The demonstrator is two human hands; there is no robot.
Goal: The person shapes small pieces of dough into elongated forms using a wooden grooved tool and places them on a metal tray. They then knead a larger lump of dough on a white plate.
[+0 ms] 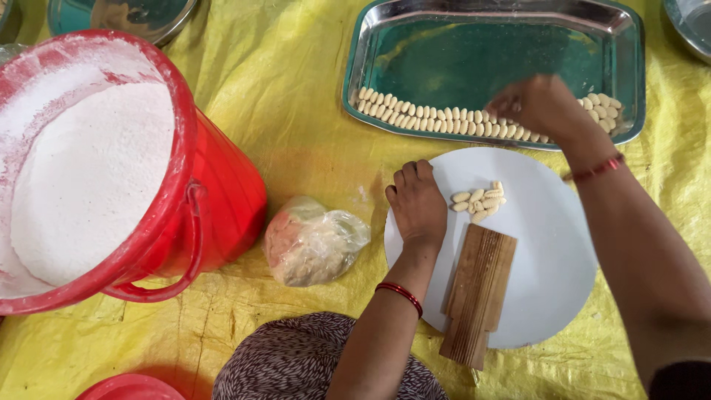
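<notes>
L hand point(417, 204) fisted on white board point(552, 244); R hand point(537, 104) over steel tray point(489, 52).

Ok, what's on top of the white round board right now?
A ridged wooden paddle, a small pile of shaped dough pieces and the left hand on the white round board; under them is hidden.

Right hand point(537, 104) blurred, hiding some dough pieces point(444, 116).

A red bucket point(211, 200) of white flour point(89, 178) is seen at 9 o'clock. A bagged dough lump point(311, 243) lies centrally on yellow sheeting point(296, 81).
</notes>
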